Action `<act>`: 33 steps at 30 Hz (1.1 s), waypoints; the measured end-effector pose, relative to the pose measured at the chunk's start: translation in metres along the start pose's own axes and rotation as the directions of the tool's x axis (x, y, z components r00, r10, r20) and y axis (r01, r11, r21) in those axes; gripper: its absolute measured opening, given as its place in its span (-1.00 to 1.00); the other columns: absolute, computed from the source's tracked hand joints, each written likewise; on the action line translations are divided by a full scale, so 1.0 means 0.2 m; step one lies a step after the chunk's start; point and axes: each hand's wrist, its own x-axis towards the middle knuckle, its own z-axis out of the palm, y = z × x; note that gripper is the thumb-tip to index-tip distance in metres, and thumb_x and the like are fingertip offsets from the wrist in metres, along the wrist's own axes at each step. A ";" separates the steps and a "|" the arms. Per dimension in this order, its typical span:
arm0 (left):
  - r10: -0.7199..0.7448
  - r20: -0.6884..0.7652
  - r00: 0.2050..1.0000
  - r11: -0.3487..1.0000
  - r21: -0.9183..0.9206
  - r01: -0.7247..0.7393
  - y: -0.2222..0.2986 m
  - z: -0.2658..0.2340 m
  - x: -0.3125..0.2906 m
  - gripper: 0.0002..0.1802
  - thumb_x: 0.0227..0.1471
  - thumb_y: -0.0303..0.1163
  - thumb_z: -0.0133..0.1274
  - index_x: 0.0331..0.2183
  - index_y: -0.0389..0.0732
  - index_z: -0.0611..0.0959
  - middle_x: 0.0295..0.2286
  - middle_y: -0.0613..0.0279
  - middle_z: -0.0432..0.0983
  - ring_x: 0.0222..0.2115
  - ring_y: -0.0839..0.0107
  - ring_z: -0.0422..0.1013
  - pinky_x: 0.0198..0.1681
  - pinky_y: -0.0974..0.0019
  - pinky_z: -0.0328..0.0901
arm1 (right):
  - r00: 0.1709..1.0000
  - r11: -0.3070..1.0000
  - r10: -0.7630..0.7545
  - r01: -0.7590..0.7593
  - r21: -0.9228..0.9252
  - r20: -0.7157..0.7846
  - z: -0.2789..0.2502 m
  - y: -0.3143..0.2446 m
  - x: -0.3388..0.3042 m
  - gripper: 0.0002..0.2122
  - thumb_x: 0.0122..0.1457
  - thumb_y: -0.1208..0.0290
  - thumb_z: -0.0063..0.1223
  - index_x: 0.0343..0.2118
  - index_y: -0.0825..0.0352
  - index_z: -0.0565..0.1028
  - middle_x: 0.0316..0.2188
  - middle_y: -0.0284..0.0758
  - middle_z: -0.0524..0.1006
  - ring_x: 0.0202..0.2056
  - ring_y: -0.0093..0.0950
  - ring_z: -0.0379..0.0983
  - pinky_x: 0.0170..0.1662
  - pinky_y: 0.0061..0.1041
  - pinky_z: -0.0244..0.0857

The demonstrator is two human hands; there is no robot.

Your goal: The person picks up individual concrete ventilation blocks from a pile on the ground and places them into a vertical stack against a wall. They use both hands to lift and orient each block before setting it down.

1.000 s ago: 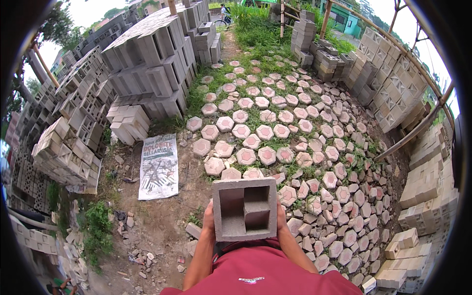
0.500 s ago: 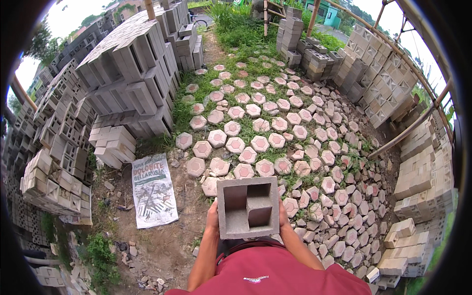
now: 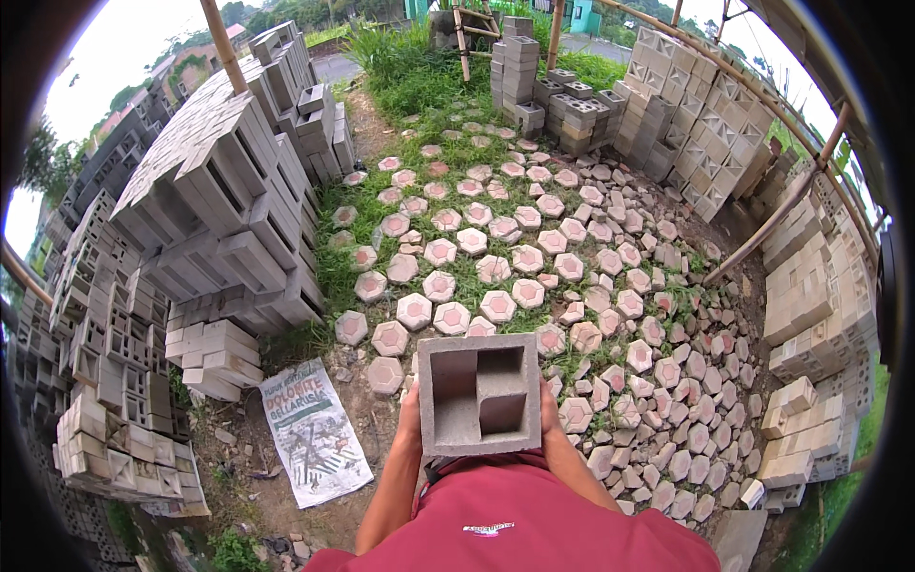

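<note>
A grey square concrete breeze block (image 3: 479,393) is held up in front of my body, its hollow face turned up toward me. Inner walls split it into one tall recess on the left and two smaller ones on the right. My left hand (image 3: 410,416) presses on its left side and my right hand (image 3: 550,414) on its right side. Both hands are closed on the block, with most of the fingers hidden by its edges. Beyond and below it spread hexagonal paving stones (image 3: 439,286) with pinkish centres, set in grass.
A tall stack of grey hollow blocks (image 3: 224,205) rises at the left, with paler blocks (image 3: 214,357) at its foot. A printed white sack (image 3: 315,434) lies flat on the dirt. More blocks (image 3: 815,305) line the right side, near a slanted bamboo pole (image 3: 777,224). Loose pavers heap up at the right.
The view has turned and tilted, so the stacks and pavers sit further left and the sack lower. The block stays between both hands, at nearly the same place before me.
</note>
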 end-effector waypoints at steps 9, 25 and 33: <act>0.075 0.182 0.980 0.996 0.041 -0.084 0.34 0.26 0.86 -0.39 0.22 0.01 -0.37 0.10 -0.25 0.31 0.00 0.08 0.33 0.00 0.21 0.30 0.05 0.20 0.23 | 0.996 0.999 0.017 -0.021 0.040 0.088 0.05 -0.17 0.93 -0.44 0.24 -0.05 -0.24 0.06 0.39 0.35 -0.17 -0.34 0.47 -0.17 -0.55 0.37 -0.06 -0.58 0.24; -0.079 0.346 0.935 0.980 0.197 0.010 0.79 1.11 2.49 -0.31 0.17 0.11 -0.33 0.06 -0.27 0.35 -0.04 0.06 0.36 -0.10 0.25 0.37 -0.03 0.23 0.29 | 0.957 0.949 -0.280 0.288 0.127 -0.079 0.12 -0.94 2.37 -0.41 0.25 -0.11 -0.31 -0.01 0.39 0.40 -0.27 -0.35 0.49 -0.29 -0.60 0.39 -0.22 -0.61 0.30; -0.211 0.517 0.830 0.972 0.203 0.121 1.01 1.58 3.60 -0.37 0.18 0.06 -0.28 0.03 -0.27 0.40 -0.08 0.10 0.41 -0.14 0.30 0.38 0.00 0.26 0.24 | 0.850 0.821 -0.462 0.518 0.241 -0.251 0.32 -1.42 3.09 -0.45 0.27 -0.05 -0.32 0.07 0.37 0.30 -0.13 -0.32 0.43 -0.12 -0.54 0.35 -0.04 -0.50 0.25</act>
